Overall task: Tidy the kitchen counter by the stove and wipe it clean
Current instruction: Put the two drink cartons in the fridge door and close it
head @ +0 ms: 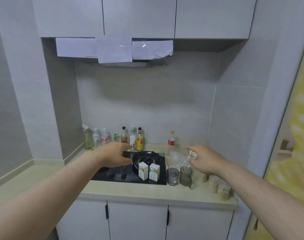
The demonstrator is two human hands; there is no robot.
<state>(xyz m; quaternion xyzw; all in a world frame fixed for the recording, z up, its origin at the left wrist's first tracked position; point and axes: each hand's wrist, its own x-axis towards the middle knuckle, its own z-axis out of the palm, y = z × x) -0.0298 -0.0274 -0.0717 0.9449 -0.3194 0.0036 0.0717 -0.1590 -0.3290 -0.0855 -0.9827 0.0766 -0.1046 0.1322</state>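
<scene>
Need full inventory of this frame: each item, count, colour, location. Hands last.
beige kitchen counter: 1, beige, below wall cupboards
black glass gas stove: 1, black, set into counter
small drink cartons: 2, white with green-orange print, stove's front right
grey-tinted glass cups: 2, grey, counter right of stove
clear jars with pale contents: 3, blurred, counter's front right
crumpled clear plastic bag: 1, clear, behind cups
yellow-capped clear bottle: 1, red label, back wall right
assorted bottles: 7, clear, green, amber, back wall left
paper-covered range hood: 1, white, above stove
left hand: 1, open, over stove
right hand: 1, over bag, white bit at fingertips, grip unclear
</scene>
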